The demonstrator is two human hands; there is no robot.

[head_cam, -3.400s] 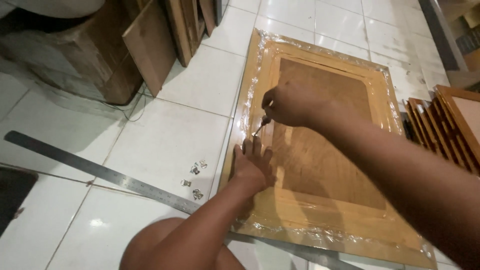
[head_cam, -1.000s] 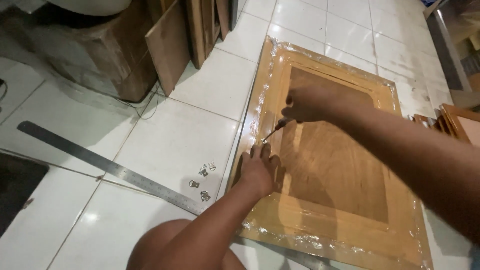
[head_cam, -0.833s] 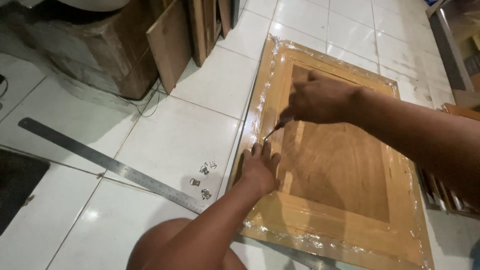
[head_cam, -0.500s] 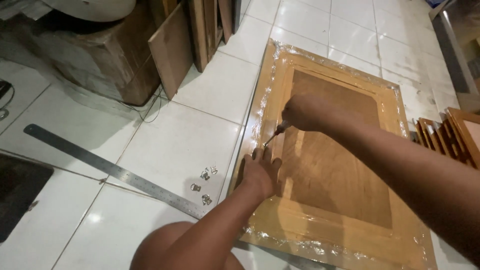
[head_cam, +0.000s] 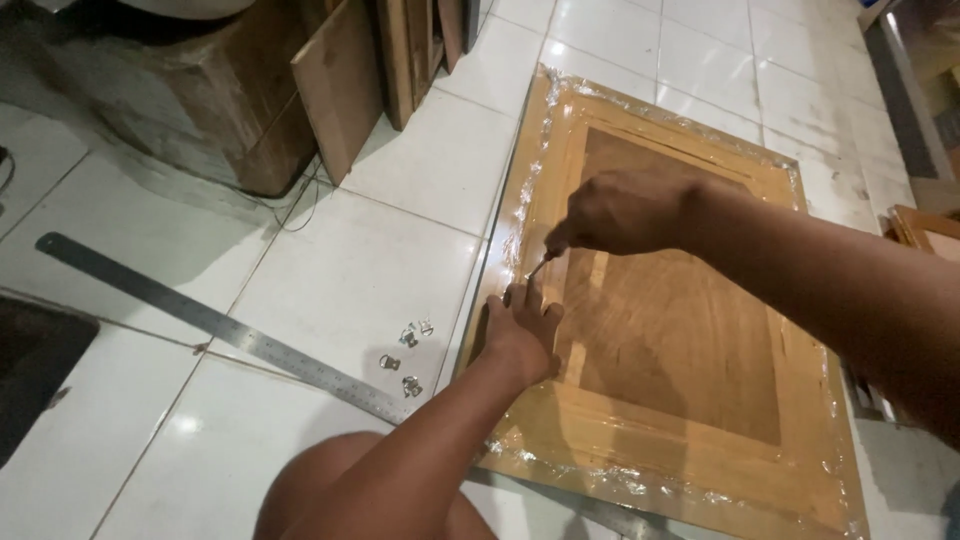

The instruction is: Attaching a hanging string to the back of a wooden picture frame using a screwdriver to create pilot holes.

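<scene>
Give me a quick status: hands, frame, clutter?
Left hand flat on frame. Right hand grips small tool at its edge. Ruler, clips beside.

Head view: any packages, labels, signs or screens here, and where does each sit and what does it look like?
Plastic wrap: clear, crinkled film around the wooden frame on the floor, under both hands.
Box: brown, worn, top left by leaning boards.
No labels, signs or screens show.
</scene>
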